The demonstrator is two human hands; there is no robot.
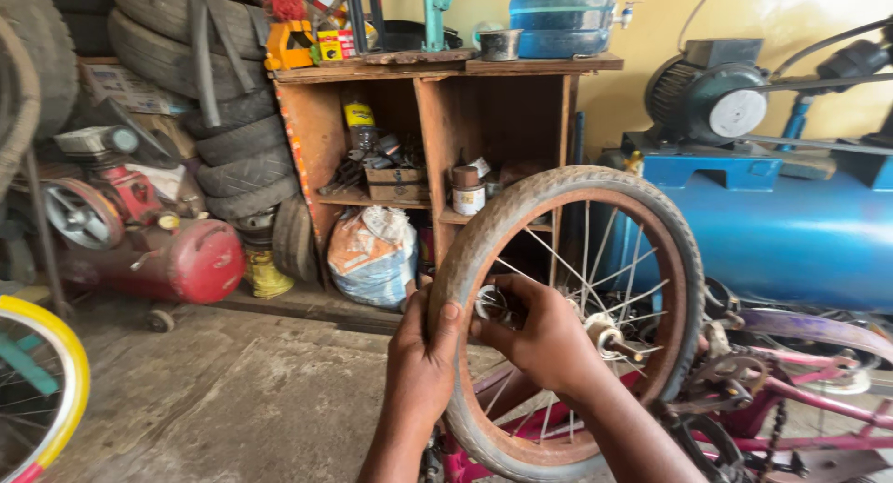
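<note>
A small bicycle wheel (595,190) with a dusty grey tyre, a rusty rim and thin spokes stands upright on a pink bicycle frame (819,390) lying upside down. My left hand (423,353) wraps around the tyre at its left side, thumb on the tread. My right hand (539,334) reaches through the spokes from the right and its fingers pinch something small at the rim's inner left edge; what it is I cannot tell. The hub and axle (609,334) sit just right of that hand.
A wooden shelf unit (437,102) with cans and tools stands behind. Stacked tyres (223,120) and a red compressor tank (177,260) are at left, a blue compressor (791,223) at right. A yellow-rimmed wheel (46,381) is at the lower left on the concrete floor.
</note>
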